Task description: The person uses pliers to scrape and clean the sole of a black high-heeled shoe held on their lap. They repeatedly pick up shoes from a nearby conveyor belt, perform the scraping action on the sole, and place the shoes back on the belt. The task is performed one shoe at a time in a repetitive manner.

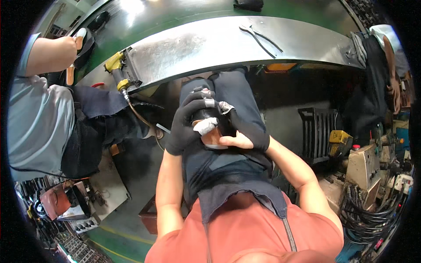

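Above my lap I hold a black shoe with a tan underside [211,137], its pale end toward me. My left hand [183,125], in a dark glove with white tape round several fingertips, is wrapped over its left side and far end. From the right, my right hand [246,132] closes on the same shoe. Its glove leaves the thumb bare, and that thumb presses on the tan underside near the heel. Much of the shoe is hidden by my fingers.
A long metal bench [184,44] stretches ahead, with pincers [259,39] on it. A yellow air stapler [115,65] with a hose lies at its left end. One co-worker [48,114] sits at left; another person [388,65] is at right, near a black crate [316,133] and machinery [364,162].
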The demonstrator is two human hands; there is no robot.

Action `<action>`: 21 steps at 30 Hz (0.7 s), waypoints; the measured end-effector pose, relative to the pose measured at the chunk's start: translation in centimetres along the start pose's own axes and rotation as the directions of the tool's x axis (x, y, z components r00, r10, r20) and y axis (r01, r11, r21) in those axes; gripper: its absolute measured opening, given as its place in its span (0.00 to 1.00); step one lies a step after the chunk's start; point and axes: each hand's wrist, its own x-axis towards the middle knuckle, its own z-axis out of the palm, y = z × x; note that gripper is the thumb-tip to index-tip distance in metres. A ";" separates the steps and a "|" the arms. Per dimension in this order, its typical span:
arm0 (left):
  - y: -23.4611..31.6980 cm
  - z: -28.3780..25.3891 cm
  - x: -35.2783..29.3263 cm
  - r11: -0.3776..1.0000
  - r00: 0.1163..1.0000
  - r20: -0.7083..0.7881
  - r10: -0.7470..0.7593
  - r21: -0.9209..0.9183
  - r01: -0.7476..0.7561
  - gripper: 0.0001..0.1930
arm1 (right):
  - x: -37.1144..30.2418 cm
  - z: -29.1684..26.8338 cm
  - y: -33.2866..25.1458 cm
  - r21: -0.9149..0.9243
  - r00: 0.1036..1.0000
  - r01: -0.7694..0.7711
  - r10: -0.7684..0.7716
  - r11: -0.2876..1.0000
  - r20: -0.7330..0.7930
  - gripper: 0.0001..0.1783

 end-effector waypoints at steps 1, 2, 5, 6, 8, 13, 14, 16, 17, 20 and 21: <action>-0.2 0.4 0.8 0.998 1.000 -0.001 -0.013 -0.056 0.012 0.17 | -0.1 -0.6 0.1 -0.059 1.000 0.012 -0.013 0.998 -0.015 0.50; -0.4 0.8 1.0 0.998 1.000 -0.010 -0.029 -0.049 0.029 0.16 | -0.2 -1.4 0.3 -0.118 0.999 0.023 -0.026 0.993 -0.030 0.48; -1.3 1.9 1.9 1.000 0.998 -0.063 -0.005 0.015 0.006 0.11 | 0.7 -7.2 -0.2 -0.093 0.992 -0.115 0.109 0.989 -0.067 0.35; -1.5 2.0 2.1 0.997 0.997 -0.068 -0.021 0.066 0.025 0.10 | 1.5 -9.5 -0.9 -0.146 0.973 -0.198 0.176 0.969 -0.150 0.32; -2.1 2.6 2.9 0.986 0.996 -0.074 -0.054 0.151 0.065 0.11 | 3.6 -14.3 -1.1 -0.493 0.855 -0.445 0.191 0.747 -0.482 0.32; -2.7 2.5 5.3 0.998 0.996 0.069 -0.053 -0.023 0.055 0.23 | 8.2 -22.3 5.9 -0.821 0.825 -0.565 0.033 0.082 -0.564 0.33; -3.1 2.2 5.5 0.999 0.991 0.124 -0.053 0.004 0.053 0.23 | 8.4 -22.5 6.8 -0.824 0.832 -0.555 0.075 0.115 -0.550 0.32; -3.4 1.7 6.0 0.997 0.973 0.224 -0.054 0.063 0.041 0.25 | 9.1 -22.6 8.4 -0.827 0.846 -0.532 0.150 0.181 -0.511 0.31; -5.6 2.0 5.6 0.989 0.984 0.169 -0.049 -0.131 0.072 0.28 | 9.1 -22.9 9.0 -0.844 0.862 -0.506 0.124 0.178 -0.491 0.28; -7.2 3.2 5.4 0.927 0.985 0.034 -0.172 -0.333 0.173 0.37 | 8.2 -26.4 12.6 -0.929 0.933 -0.315 0.243 0.192 -0.266 0.24; -7.5 3.1 5.1 0.937 0.981 -0.007 -0.193 -0.298 0.182 0.39 | 8.1 -25.6 12.1 -0.891 0.924 -0.371 0.196 0.261 -0.327 0.23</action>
